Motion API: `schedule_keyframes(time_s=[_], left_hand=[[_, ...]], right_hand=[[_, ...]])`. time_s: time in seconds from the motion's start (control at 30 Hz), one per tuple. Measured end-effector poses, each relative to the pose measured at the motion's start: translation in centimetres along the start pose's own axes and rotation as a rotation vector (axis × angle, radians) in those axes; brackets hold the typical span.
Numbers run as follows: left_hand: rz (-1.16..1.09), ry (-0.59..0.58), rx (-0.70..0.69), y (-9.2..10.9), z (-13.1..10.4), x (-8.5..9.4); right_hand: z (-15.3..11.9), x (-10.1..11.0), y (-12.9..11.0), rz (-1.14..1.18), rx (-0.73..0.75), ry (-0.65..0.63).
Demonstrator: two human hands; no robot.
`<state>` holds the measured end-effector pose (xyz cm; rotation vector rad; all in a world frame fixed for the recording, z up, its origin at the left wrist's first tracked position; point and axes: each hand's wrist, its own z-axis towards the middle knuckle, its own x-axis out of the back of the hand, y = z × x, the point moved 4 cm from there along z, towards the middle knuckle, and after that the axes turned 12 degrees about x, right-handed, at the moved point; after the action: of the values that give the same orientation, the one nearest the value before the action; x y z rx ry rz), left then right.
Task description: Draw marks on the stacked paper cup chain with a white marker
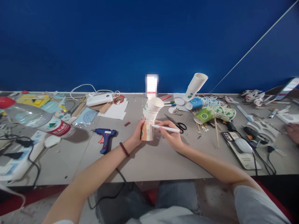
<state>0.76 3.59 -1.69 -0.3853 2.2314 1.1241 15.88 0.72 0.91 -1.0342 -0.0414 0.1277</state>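
My left hand (pixel 138 132) is wrapped round a curved piece made of several paper cups (pixel 149 116) joined end to end, with the lowest cup partly orange. The top cup leans to the right and its mouth faces up. In my right hand (pixel 171 136) is a white marker (pixel 167 128), its tip at the side of the lower cup; I cannot tell if it touches. A blue glue gun (pixel 106 137) lies left of my left hand. Black-handled scissors (pixel 179 125) lie just beyond my right hand.
Blue and green cup chains (pixel 215 113) and a leaning cup stack (pixel 197 84) stand right of centre. A bottle (pixel 44 119) and power strip (pixel 25 155) are left. Right are a phone (pixel 240 152), mouse (pixel 243 145) and another person's hand (pixel 293 130).
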Motion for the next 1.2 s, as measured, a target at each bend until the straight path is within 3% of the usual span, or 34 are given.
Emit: schedule_keyframes(time_s=[0.3, 0.63, 1.0, 1.2], left_hand=[[-0.012, 0.0, 0.019, -0.06, -0.04, 0.01], [-0.03, 0.048, -0.014, -0.04, 0.06, 0.43], [0.006, 0.007, 0.016, -0.06, -0.13, 0.14], [-0.021, 0.044, 0.027, -0.18, -0.01, 0.33]], right_hand=[[0.26, -0.06, -0.42, -0.04, -0.025, 0.034], [0.05, 0.0, -0.37, -0.094, 0.046, -0.052], [0.05, 0.1, 0.07, -0.065, -0.007, 0.031], [0.1, 0.07, -0.29, -0.084, 0.01, -0.002]])
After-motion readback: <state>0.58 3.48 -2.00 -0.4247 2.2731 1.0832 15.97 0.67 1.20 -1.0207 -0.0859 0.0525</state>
